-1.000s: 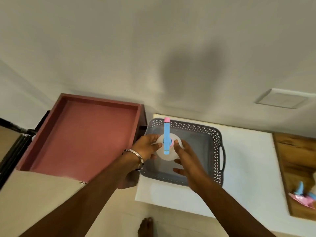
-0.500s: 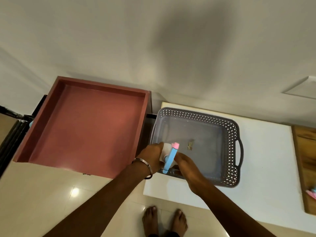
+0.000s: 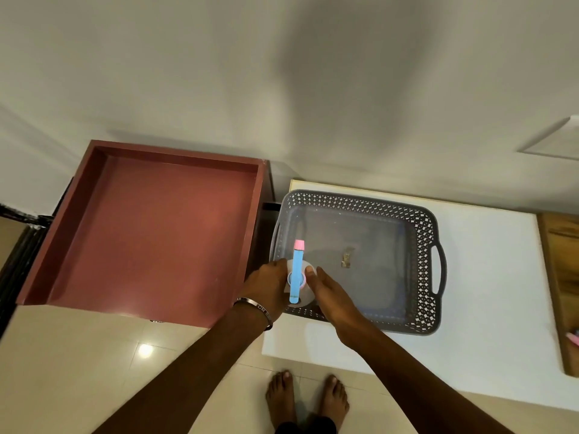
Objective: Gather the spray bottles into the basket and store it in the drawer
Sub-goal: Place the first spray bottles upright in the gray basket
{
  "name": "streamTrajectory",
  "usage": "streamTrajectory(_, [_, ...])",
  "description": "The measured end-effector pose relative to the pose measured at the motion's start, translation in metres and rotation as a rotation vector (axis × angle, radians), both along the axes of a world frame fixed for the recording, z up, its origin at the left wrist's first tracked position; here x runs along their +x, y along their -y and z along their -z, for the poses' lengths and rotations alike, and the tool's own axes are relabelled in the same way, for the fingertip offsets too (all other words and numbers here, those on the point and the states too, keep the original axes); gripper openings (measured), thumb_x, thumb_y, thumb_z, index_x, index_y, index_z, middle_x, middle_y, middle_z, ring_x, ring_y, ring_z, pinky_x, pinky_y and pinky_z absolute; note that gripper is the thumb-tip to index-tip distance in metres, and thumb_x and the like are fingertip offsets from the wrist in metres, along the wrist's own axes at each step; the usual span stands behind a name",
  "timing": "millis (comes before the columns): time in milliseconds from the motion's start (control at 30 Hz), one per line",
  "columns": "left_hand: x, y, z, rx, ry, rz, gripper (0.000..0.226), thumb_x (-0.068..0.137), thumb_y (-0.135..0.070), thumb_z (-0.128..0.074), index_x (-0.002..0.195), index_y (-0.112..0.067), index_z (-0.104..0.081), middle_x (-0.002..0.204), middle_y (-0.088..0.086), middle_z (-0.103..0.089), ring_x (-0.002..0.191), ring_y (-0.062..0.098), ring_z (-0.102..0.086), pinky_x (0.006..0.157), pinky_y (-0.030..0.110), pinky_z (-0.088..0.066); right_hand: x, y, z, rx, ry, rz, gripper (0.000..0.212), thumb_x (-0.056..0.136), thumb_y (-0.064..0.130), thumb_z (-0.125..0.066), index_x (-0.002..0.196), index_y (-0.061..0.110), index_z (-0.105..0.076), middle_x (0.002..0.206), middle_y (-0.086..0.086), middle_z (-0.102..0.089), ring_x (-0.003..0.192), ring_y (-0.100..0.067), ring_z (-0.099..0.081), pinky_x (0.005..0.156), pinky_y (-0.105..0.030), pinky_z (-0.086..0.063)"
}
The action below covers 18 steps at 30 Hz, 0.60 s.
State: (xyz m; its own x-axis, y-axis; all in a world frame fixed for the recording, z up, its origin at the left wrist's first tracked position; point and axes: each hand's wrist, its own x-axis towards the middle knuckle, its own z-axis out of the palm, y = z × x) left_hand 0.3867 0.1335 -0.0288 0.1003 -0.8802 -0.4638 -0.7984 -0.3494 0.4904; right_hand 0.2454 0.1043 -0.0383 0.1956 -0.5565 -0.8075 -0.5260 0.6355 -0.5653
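A: Where's the spray bottle now?

B: Upright at the near-left corner of the grey basket, between both hands. The left hand curls its grip round the bottle's side; the right hand touches it with fingers straight.

A: How best to set it down?

B: I'd lower it flat onto the basket floor, clear of the rim, then let go. The open drawer waits left of the basket.

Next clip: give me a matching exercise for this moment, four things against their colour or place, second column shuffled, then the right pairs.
Things:
1. drawer
2. basket
3. spray bottle
4. bracelet

Descriptions:
A. grey, with a patterned rim, on the white table
B. on the left wrist
C. reddish brown, pulled open
D. white with a blue and pink top, between both hands

Pairs: 1-C, 2-A, 3-D, 4-B
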Motion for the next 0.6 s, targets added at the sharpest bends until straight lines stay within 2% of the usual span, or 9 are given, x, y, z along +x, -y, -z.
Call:
streamTrajectory(167, [-0.003,-0.003,0.001,-0.021,-0.012,0.003,0.057,0.083,-0.034,-0.071,0.132,-0.015,-0.050,0.121,0.008,-0.065,0.103,0.024,-0.065,0.090,0.029,-0.053,-0.001,-0.001,0.002,0.018,-0.004,-0.002,0.072,0.097,0.063,-0.032,0.157,0.025,-0.023,0.160,-0.009,-0.035,0.140,-0.031,-0.043,0.116,-0.047,-0.037])
streamTrajectory(300, [-0.003,-0.004,-0.001,-0.006,0.017,0.005,0.065,0.083,-0.036,-0.071,0.138,-0.013,-0.044,0.128,0.009,-0.061,0.109,0.025,-0.064,0.094,0.035,-0.054,-0.003,-0.002,0.000,0.004,-0.001,-0.009,0.070,0.097,0.063,-0.031,0.155,0.023,-0.027,0.158,-0.009,-0.038,0.138,-0.029,-0.045,0.116,-0.046,-0.038])
streamTrajectory(433, [-0.002,-0.009,-0.011,-0.046,0.054,0.027,0.075,0.081,-0.038,-0.071,0.142,-0.010,-0.037,0.134,0.009,-0.056,0.116,0.024,-0.059,0.098,0.034,-0.051,-0.009,-0.004,-0.007,-0.045,0.004,0.010,0.067,0.097,0.060,-0.036,0.153,0.022,-0.030,0.157,-0.008,-0.039,0.137,-0.028,-0.046,0.112,-0.042,-0.039])
streamTrajectory(600, [-0.008,-0.032,-0.041,-0.147,-0.029,-0.120,0.081,0.070,-0.030,-0.083,0.136,-0.003,-0.044,0.134,0.013,-0.056,0.119,0.028,-0.056,0.100,0.034,-0.049,-0.029,-0.007,-0.022,-0.091,0.009,0.062,0.071,0.097,0.059,-0.042,0.156,0.023,-0.026,0.163,-0.005,-0.029,0.145,-0.028,-0.035,0.115,-0.043,-0.032])
